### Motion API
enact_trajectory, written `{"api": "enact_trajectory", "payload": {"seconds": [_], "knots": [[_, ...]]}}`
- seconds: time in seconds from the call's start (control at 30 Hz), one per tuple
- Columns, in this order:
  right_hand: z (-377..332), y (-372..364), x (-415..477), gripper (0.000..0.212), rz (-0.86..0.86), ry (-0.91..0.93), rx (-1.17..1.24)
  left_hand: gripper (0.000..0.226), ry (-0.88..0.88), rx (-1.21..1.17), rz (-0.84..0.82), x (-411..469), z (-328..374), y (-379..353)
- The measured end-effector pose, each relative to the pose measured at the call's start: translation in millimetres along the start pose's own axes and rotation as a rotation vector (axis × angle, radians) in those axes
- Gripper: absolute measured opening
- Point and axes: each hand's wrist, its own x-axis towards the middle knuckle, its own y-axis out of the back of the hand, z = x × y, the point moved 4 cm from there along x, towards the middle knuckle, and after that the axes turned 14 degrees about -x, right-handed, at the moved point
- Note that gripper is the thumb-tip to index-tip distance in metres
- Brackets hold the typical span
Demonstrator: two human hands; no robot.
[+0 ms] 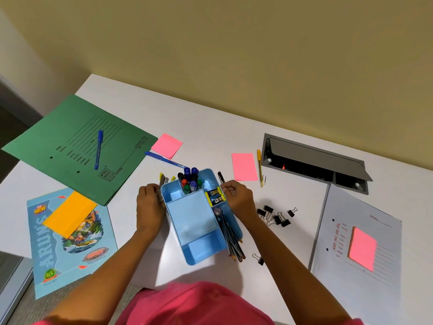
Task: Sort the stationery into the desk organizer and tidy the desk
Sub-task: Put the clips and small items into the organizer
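A person in a pink top leans over a white desk [234,141], both hands set against a light blue desk organizer [192,221] at the centre. The left hand [150,207] presses the organizer's left wall, its fingers curled shut around a thin dark item that cannot be identified. The right hand [237,198] rests at the organizer's right rim, fingers bent inward; whether they grip anything cannot be told.

Inside the organizer, markers [190,178] stand upright in the far compartment, two staplers or clip boxes with yellow trim [215,196] sit in a small slot on the right, and a bundle of pencils [230,238] lies along the right trough, tips jutting past the near edge. A pale blue pad fills the middle section.

Loose stationery lies around it. A blue pen [98,149] rests on a green folder [70,141] at far left, and a second blue pen [164,159] lies just beside a pink sticky pad [167,145]. Another pink note [243,166] lies beside a yellow pen [260,167] to the right. A cluster of black binder clips [275,215] sits near the right forearm, with one more clip [259,258] apart, near the pencil tips. An orange note [70,213] lies on a blue notebook [70,249] at left, and a pink note [362,248] lies on a grey folder [375,231] at right.
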Motion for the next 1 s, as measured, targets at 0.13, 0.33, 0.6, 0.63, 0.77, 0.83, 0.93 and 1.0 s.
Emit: {"api": "enact_trajectory", "payload": {"seconds": [0.13,0.33,0.6,0.63,0.77,0.83,0.93,1.0], "knots": [[0.3,0.3,-1.6,0.012,0.012,-0.009,0.003,0.018,0.035,0.049,0.013,1.7,-7.3,-0.2],[-7.3,14.8,-5.9,0.011,0.105,-0.076,0.078,0.014,0.089,-0.038,0.051,8.9,-6.6,17.8],[-56.5,58.7,-23.0,0.020,0.180,-0.025,0.276,0.019,-0.083,-0.288,0.163,-26.3,65.7,82.4],[-65.5,63.3,-26.5,0.023,0.151,-0.001,0.295,0.022,-0.136,-0.304,0.151,-32.5,80.0,85.6],[-101.7,76.1,-43.6,0.047,-0.025,0.144,0.377,0.028,-0.256,-0.356,-0.012,-46.8,116.6,71.1],[-111.0,79.1,-50.4,0.050,-0.060,0.191,0.412,0.024,-0.301,-0.361,-0.082,-50.7,125.1,55.6],[-110.2,83.7,-55.8,0.029,0.096,0.239,0.224,0.025,-0.356,-0.381,-0.126,-57.9,133.0,33.8],[-102.9,87.9,-56.5,0.015,0.225,0.221,0.117,0.022,-0.359,-0.429,-0.127,-62.5,138.8,21.8]]}}
